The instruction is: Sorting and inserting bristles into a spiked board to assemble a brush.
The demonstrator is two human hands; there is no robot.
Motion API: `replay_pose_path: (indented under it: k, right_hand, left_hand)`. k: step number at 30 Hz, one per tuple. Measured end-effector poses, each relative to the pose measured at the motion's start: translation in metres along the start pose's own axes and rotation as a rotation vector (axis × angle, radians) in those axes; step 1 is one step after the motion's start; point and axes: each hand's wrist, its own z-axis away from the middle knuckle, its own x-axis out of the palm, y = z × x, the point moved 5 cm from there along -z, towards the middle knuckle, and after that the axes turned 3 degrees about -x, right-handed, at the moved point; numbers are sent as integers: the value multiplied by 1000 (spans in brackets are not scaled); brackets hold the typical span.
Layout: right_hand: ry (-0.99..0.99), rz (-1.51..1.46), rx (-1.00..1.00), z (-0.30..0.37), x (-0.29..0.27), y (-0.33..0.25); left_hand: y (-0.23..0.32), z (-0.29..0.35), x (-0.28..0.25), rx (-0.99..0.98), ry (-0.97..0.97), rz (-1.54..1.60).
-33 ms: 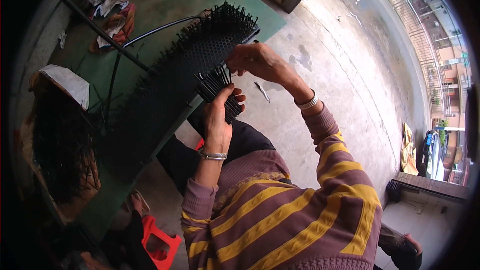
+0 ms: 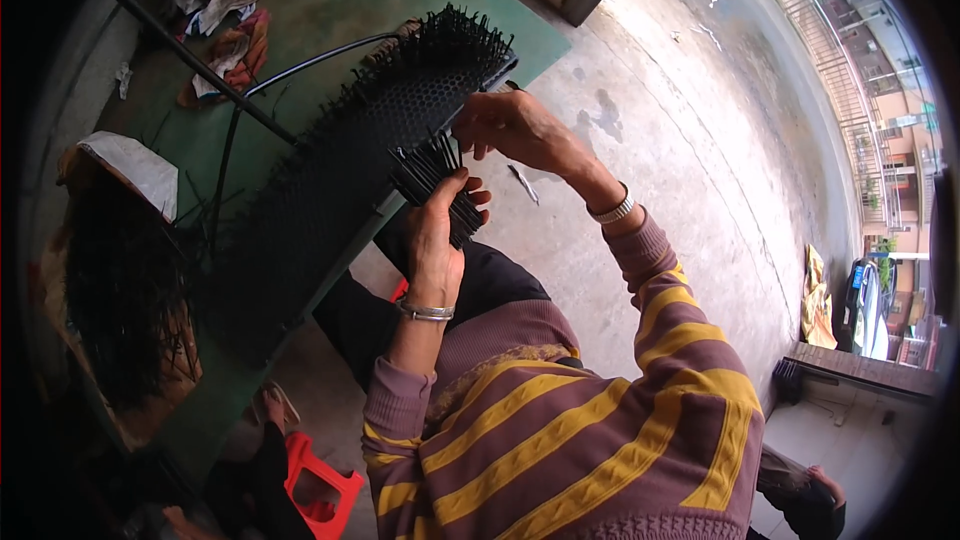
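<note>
My left hand (image 2: 436,240) is shut on a bundle of thin black sticks (image 2: 424,168), held upright over my lap beside the table edge. My right hand (image 2: 512,128) is just above it, fingertips pinched on a single black stick at the near edge of a long black perforated board (image 2: 320,190). Several black sticks stand upright in the board, dense along its far end (image 2: 455,35). The board lies slantwise on a green table (image 2: 320,20). Both wrists wear bracelets, and my sleeves are purple with yellow stripes.
A box heaped with black sticks (image 2: 120,280) stands at the table's left. A black rod (image 2: 190,65) and a curved black tube (image 2: 310,60) cross the tabletop, with rags (image 2: 215,0) behind. A red stool (image 2: 322,492) is below. Concrete floor (image 2: 680,140) lies to the right; another person (image 2: 800,492) crouches at lower right.
</note>
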Motion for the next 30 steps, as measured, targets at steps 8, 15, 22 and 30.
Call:
replay_pose_path:
  k: [8,15,22,30]
  right_hand:
    - [605,257,-204,14,-42,-7]
    - [801,526,-313,-18,-61,30]
    - [775,621,-258,-33,-49,42]
    - [636,821,-335,-44,-63,28]
  left_hand:
    - [-3,-8,-1,-41,-52,81]
    - [-10,-7,6,-92,-103,78]
    - [-3,-9,7,4,-109,7]
    - [-2,-10,13,-7,-104,-25]
